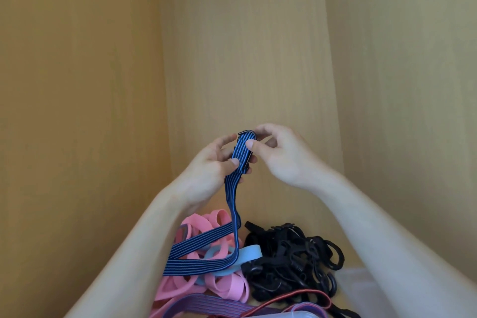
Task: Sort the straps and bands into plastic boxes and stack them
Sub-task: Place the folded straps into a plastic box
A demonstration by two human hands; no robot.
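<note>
The blue striped strap [234,214] is a flat elastic band, dark blue with thin lighter blue lines running along its length. Its upper end is folded back on itself into a short doubled loop with a dark edge at the top.

Only one container shows: the clear rim of a plastic box [289,315] at the bottom edge, below the right forearm. What it holds cannot be told. The other pieces lie loose in a heap below and between the forearms. Pink bands [227,289] are under the left wrist, and a light blue band [249,253] lies among them. A tangle of black straps [291,253] with hooks sits below the right hand. A purple striped strap [206,304] and a thin red cord [296,294] lie nearest the body.

The folded end of the blue strap is held up between the two hands, in front of the wooden wall [245,59]. The left hand [211,170] grips it low on the fold, with the thumb pressed on the front and the fingers curled behind. The right hand [281,155] pinches the top of the fold, thumb on the near face and forefinger arched over the far side. From the left hand's thumb the rest of the strap hangs straight down, then bends and runs leftward over the pink and light blue bands — lying on the heap, under the left forearm.
</note>
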